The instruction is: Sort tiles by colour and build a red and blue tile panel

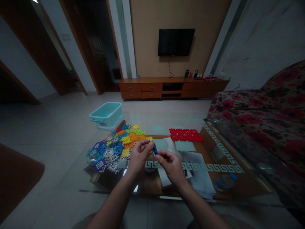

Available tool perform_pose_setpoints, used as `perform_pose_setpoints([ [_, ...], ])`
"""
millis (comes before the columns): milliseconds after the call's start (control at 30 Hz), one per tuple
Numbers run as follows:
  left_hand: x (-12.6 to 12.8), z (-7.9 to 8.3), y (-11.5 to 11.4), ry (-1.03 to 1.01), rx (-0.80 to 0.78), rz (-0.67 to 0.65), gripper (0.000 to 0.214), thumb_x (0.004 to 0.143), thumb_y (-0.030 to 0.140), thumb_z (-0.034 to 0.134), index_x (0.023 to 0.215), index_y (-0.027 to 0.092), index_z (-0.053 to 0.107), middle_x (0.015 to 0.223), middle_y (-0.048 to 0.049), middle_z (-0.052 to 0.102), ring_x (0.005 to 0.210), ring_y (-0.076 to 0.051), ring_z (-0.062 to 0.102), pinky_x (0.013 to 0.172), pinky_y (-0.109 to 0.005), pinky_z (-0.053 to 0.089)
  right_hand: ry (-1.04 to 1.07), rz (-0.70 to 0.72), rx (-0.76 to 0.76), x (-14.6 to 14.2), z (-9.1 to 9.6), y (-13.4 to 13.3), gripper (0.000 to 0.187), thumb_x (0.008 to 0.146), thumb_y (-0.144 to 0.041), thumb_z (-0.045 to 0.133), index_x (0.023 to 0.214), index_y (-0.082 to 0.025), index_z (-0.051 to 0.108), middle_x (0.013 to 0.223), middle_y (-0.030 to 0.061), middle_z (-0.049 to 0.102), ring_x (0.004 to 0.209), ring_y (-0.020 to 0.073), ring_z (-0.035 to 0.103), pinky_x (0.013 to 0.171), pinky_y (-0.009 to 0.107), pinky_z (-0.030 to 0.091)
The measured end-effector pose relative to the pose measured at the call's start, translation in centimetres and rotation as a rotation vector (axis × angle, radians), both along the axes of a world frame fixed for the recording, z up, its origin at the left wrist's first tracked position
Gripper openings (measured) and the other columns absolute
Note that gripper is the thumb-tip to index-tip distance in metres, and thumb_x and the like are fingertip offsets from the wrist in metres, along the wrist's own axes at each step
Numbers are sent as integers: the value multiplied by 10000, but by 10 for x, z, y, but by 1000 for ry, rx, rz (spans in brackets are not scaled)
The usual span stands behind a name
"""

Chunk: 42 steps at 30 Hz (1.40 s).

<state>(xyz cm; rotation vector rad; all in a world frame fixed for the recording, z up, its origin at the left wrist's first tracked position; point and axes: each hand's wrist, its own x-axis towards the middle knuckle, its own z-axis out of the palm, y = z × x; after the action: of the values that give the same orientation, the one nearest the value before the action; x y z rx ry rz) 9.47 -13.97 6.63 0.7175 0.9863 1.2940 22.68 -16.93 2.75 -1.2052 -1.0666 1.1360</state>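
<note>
Left hand (140, 155) and right hand (170, 164), fingers curled, together pinch 1 blue piece (155, 149) at frame center above the glass tabletop (71, 178); its long axis slants upper left to lower right.

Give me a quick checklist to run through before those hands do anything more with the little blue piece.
1. Grip on the blue piece: ok, the left hand and the right hand both pinch it by the fingertips.
2. Shape of the piece readable: cannot tell, the fingers hide most of it.
3. Supply: ok, the loose tile pile lies just beyond the left hand.
4. Spacing: ok, the red tile mat lies flat, apart from the pile.
5. Light: not ok, the room is dim.
</note>
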Motion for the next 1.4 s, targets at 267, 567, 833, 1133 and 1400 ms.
perform_pose_setpoints([
  [267, -2, -3, 1, -81, -26, -108, 426, 683, 440, 828, 975, 156, 705, 977, -84, 732, 843, -169, 679, 802, -286, 523, -522, -194, 320, 14, 14, 1, 201, 771, -331, 704, 905, -184, 677, 814, 53, 659, 743, 213, 597, 677, 335, 481],
  [567, -7, 1, -5, 725, 362, -3, 168, 739, 261, 731, 888, 197, 688, 866, -57, 675, 788, -199, 618, 746, -298, 459, -986, -384, 529, 28, 14, 1, 218, 777, -256, 680, 975, -188, 619, 873, 76, 655, 844, 268, 604, 787, 400, 438],
  [833, -11, 0, -11, 949, 650, 9, 84, 827, 216, 667, 906, 238, 686, 898, -44, 640, 863, -215, 592, 814, -305, 417, -1065, -404, 508, 23, 11, -2, 202, 800, -279, 673, 973, -193, 614, 884, 82, 666, 860, 279, 602, 798, 397, 387],
  [1133, -12, -9, -7, 1089, 759, -2, 83, 883, 181, 608, 903, 202, 686, 879, -50, 662, 848, -198, 625, 780, -302, 459, -1080, -429, 574, 22, 11, -2, 190, 786, -256, 680, 953, -178, 634, 889, 74, 690, 860, 264, 616, 791, 376, 402],
  [1400, -13, -12, -4, 1185, 809, 27, 76, 893, 149, 605, 894, 179, 674, 846, -38, 662, 806, -175, 638, 736, -285, 485, -1069, -422, 580, 21, 12, -2, 179, 773, -241, 692, 932, -177, 639, 869, 56, 686, 845, 255, 620, 783, 371, 407],
])
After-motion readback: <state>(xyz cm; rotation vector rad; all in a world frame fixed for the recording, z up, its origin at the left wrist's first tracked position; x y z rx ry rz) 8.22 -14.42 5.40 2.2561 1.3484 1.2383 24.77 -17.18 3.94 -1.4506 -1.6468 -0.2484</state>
